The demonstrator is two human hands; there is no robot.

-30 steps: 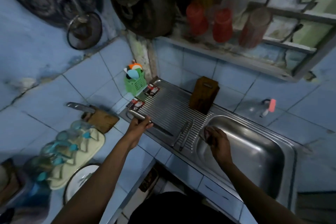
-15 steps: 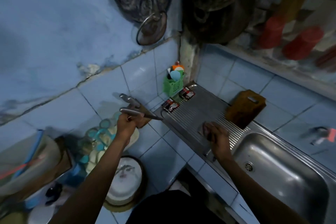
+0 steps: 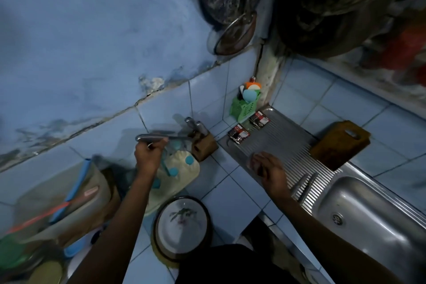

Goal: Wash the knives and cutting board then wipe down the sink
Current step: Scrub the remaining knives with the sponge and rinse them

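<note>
The left hand has its grip curled round the handle of a long steel knife, held level with the blade pointing toward the small wooden knife block just beyond the grip's far side, where two more metal handles already stand. The blade is blurred, so how close its tip sits to a slot cannot be told. The right hand rests on the ribbed steel draining board with fingers loosely bent and holding nothing; its grip looks relaxed.

Two more steel knives lie side by side on the ribs just to the near right of that resting hand, beside the steel sink basin. The dark brown wooden cutting board leans against the blue wall tiles, beyond the right hand.

By the look of it the step in hand is stowing a washed knife in the block. The next move calls for lining the tip up with a free slot and sliding it in, then fetching the remaining pair; wiping the sink seems yet to come.
</note>
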